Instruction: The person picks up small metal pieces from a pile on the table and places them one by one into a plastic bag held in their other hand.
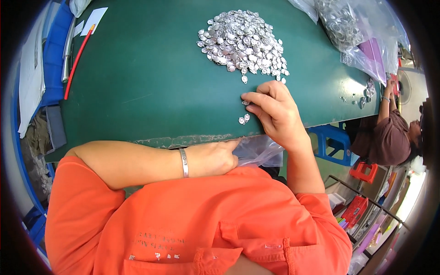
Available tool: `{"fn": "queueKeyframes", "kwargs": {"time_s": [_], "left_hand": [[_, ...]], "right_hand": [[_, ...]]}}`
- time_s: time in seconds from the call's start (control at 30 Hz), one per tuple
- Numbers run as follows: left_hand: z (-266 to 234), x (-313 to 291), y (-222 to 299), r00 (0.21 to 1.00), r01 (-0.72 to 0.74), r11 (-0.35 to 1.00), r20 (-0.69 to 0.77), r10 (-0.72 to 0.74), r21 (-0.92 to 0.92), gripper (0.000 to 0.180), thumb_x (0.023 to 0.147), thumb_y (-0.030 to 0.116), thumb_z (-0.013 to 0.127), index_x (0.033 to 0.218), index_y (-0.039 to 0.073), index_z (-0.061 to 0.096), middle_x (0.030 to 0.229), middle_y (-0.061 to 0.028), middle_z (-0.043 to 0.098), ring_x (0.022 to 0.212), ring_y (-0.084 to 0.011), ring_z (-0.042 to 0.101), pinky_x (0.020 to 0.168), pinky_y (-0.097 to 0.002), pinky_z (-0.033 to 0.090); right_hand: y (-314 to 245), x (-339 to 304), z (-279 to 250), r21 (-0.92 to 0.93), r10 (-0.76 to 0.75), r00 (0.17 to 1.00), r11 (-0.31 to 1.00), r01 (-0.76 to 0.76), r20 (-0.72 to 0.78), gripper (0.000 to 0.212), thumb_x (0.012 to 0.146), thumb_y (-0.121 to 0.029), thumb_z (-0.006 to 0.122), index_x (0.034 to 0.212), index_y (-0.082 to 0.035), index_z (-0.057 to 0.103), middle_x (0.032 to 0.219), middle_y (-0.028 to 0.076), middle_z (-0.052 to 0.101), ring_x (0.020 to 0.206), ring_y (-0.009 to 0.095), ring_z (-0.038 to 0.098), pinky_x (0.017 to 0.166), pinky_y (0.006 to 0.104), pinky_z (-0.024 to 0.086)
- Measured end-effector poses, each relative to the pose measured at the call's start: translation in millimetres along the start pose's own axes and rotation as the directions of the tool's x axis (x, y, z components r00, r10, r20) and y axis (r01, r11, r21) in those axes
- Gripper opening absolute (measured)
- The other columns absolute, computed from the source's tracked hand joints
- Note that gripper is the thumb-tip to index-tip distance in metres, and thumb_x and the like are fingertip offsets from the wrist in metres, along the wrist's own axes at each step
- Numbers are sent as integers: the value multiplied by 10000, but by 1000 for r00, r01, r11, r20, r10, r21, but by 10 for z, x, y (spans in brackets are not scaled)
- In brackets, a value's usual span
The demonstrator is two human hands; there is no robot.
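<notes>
A large heap of small silvery round metal charms, each with a tiny loop, lies on the green tabletop. My right hand is in front of the heap, thumb and index finger pinched on one small metal charm at the table surface. Two more charms lie just nearer the table edge, beside the thumb. Below the edge, my left hand has its fingers curled at a clear plastic bag, which hangs open under the right wrist. Part of that bag is hidden by my right arm.
A red pencil and a white paper slip lie at the left. Clear bags of metal parts stand far right, near scattered small parts. Another person sits at the right, beside a blue stool.
</notes>
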State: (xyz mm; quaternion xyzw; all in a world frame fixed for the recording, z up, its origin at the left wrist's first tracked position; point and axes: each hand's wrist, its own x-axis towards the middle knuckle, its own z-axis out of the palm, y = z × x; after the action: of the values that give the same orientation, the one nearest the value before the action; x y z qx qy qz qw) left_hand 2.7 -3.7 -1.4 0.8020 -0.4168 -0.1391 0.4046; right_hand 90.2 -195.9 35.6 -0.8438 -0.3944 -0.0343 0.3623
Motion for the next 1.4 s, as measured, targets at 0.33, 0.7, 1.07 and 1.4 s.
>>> {"fn": "queueKeyframes", "kwargs": {"time_s": [0.33, 0.7, 1.07, 1.4], "left_hand": [[51, -40, -29, 997, -59, 996, 52, 56, 61, 202, 703, 129, 620, 709, -73, 618, 1206, -390, 501, 1007, -438, 601, 835, -430, 522], [-31, 2, -5, 997, -51, 999, 54, 50, 18, 199, 700, 135, 624, 710, -64, 626, 1092, -317, 536, 959, -405, 588, 767, -450, 503], [33, -25, 5, 995, 90, 985, 56, -83, -144, 208, 762, 151, 601, 778, -55, 633, 1133, -311, 543, 960, -402, 615, 813, -419, 524], [60, -33, -29, 1000, -7, 1000, 4, 7, -29, 214, 720, 156, 610, 718, -58, 622, 1185, -315, 533, 908, -416, 634, 772, -416, 540]], "right_hand": [[-102, -120, -69, 91, 38, 999, 995, -41, 37, 170, 719, -10, 731, 860, -40, 640, 838, 74, 581, 757, 274, 545, 686, 361, 435], [-123, -147, -54, 287, -34, 987, 958, -13, 156, 222, 710, 5, 732, 915, -42, 659, 867, 80, 602, 789, 269, 574, 704, 357, 458], [-137, -115, -253, 385, -106, 891, 919, -81, 442, 181, 741, 24, 666, 919, -12, 657, 975, 118, 602, 888, 314, 580, 753, 387, 489], [-39, 253, 66, 80, -131, 969, 990, 117, 210, 357, 765, 88, 540, 1105, 29, 634, 1183, 148, 605, 1043, 332, 560, 926, 408, 450]]}}
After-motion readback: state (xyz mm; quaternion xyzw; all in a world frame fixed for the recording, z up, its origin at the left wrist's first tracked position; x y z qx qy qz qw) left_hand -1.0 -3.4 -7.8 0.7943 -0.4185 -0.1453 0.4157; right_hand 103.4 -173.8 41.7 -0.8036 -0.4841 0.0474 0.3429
